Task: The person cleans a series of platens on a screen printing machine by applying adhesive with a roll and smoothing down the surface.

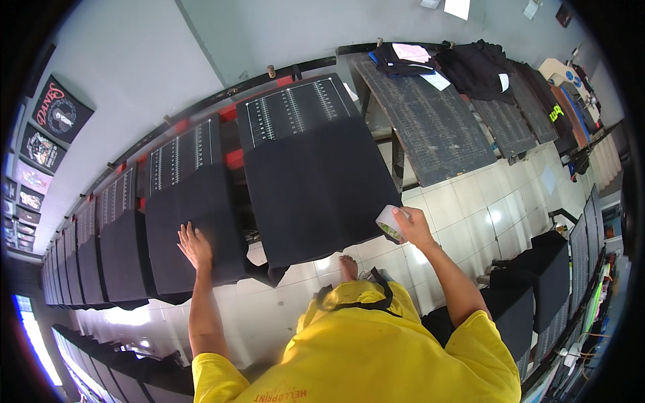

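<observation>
My left hand [195, 247] lies with fingers stretched on a black shirt [185, 208] that covers the lower part of a printing board. My right hand [414, 227] is closed around a roll of whitish tape [389, 221], beside the lower right corner of another black shirt [316, 188]. That shirt is spread over the board [295, 104] straight ahead, and the board's upper end shows white ruled marks. The fabric of this shirt hangs over the board's near edge.
A row of shirt-covered boards [121, 248] runs off to the left. To the right stands a bare grey board [430, 127] with folded dark clothes [406, 57] at its far end. Behind me on the right are more covered boards [537, 269]. Pale tiles form the floor [470, 208].
</observation>
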Demonstrator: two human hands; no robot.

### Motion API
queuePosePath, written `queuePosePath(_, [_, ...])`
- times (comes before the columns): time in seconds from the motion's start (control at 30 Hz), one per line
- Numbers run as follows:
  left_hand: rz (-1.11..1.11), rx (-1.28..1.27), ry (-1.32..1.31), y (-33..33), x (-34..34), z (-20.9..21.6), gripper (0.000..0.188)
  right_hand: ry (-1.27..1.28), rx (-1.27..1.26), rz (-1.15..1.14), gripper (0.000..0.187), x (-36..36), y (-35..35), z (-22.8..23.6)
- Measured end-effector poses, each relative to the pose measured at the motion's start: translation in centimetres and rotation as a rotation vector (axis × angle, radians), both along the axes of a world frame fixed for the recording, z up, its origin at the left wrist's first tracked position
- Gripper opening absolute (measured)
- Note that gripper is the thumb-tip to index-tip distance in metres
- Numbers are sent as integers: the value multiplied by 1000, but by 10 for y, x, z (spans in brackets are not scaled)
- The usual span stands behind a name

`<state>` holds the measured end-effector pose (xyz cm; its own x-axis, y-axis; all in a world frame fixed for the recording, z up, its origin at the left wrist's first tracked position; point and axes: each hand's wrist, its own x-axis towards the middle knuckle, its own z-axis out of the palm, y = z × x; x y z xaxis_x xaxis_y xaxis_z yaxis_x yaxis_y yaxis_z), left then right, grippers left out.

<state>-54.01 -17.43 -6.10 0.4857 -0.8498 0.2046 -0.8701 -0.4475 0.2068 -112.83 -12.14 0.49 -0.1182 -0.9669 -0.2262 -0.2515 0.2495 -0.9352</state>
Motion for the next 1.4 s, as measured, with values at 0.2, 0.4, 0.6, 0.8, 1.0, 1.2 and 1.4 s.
queuePosePath(0.2, [9, 5, 2, 0, -4, 3, 46, 53, 34, -134, 41, -47, 1, 4])
queuePosePath(0.4, [-3, 14, -10, -4, -3, 1, 46, 107, -328, -192, 41, -30, -20, -27])
queuePosePath(0.6, [12, 35, -10, -2, -10, 9, 48, 7, -156, -285, 52, 12, -79, -12])
queuePosePath(0.8, [5, 41, -6, -3, -14, 15, 48, 72, -225, -240, 56, 28, -204, -13])
queuePosePath(1.0, [3, 47, -7, -2, -13, 12, 48, 44, -282, -257, 55, 45, -314, -19])
queuePosePath(1.2, [-1, 34, 5, -2, -15, 17, 47, -70, -269, -285, 53, 60, -355, -21])
queuePosePath(1.4, [6, 25, 15, -3, -12, 14, 47, -159, -306, -230, 53, 61, -300, -26])
